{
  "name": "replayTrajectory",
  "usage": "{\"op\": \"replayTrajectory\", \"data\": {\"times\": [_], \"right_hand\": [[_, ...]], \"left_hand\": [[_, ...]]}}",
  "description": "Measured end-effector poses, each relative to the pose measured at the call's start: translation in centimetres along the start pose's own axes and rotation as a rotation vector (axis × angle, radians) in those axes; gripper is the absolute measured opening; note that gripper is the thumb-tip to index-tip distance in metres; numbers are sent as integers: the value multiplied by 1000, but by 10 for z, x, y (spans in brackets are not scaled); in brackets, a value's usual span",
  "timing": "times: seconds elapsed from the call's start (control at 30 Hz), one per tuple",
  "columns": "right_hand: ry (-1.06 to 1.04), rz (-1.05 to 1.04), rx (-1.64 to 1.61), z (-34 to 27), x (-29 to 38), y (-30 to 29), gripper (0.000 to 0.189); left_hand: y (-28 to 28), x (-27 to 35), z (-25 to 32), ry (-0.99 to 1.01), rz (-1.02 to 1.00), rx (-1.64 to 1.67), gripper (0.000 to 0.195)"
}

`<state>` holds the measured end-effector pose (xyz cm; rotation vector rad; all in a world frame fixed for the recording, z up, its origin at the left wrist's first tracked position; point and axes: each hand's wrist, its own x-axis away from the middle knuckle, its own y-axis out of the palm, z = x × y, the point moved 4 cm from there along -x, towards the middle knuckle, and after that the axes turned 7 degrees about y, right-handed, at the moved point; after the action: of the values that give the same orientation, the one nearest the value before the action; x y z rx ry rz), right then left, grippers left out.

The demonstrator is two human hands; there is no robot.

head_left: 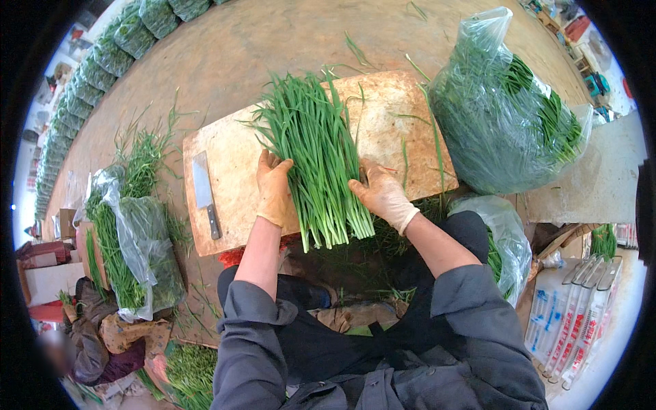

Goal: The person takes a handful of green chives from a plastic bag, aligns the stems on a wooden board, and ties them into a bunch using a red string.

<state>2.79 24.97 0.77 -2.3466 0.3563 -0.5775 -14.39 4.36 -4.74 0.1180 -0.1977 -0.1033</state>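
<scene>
A wide bundle of green garlic chives (323, 159) lies across a worn cutting board (236, 138), its pale cut ends towards me and jutting past the near edge. My left hand (274, 184), in a stained glove, is against the bundle's left side with thumb and fingers apart. On the right side my gloved right hand (379, 189) rests against the lower stalks, its thumb touching them. A cleaver-like knife with a black handle (205, 195) lies on the board's left part, clear of both hands. Loose leaves are scattered on the board's right part.
A large clear plastic bag of greens (502, 113) stands at the right, a smaller bag (510, 236) below it. Another bag of greens (148, 251) lies at the left. Filled bags (97, 66) line the upper left. A person (92, 333) sits at the lower left.
</scene>
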Motion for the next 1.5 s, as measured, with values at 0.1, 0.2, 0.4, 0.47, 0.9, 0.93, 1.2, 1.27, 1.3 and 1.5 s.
{"op": "replayTrajectory", "data": {"times": [0.1,0.2,0.4,0.47,0.9,0.93,1.2,1.27,1.3,1.5], "right_hand": [[-81,158,81,12,0,-6,56],[-89,220,61,12,4,-22,44],[-1,-23,295,27,15,-31,35],[-5,-56,412,25,21,-22,33],[-270,148,166,20,23,33,25],[-266,96,249,10,22,31,25],[-178,47,389,22,35,21,25],[-181,39,409,20,40,23,26],[-196,43,397,23,41,22,26],[-278,123,403,26,46,10,20]], "left_hand": [[0,12,8,16,-2,0,83],[-17,17,12,108,-104,-243,84],[-6,59,31,396,-315,-641,79],[-4,69,22,407,-339,-720,81],[50,111,-13,720,-399,-1146,90],[47,112,-10,731,-402,-1109,89],[25,77,-10,450,-233,-478,64],[11,61,-11,367,-242,-390,57],[9,57,-10,350,-261,-340,56],[9,54,12,509,-309,-574,57]]}}
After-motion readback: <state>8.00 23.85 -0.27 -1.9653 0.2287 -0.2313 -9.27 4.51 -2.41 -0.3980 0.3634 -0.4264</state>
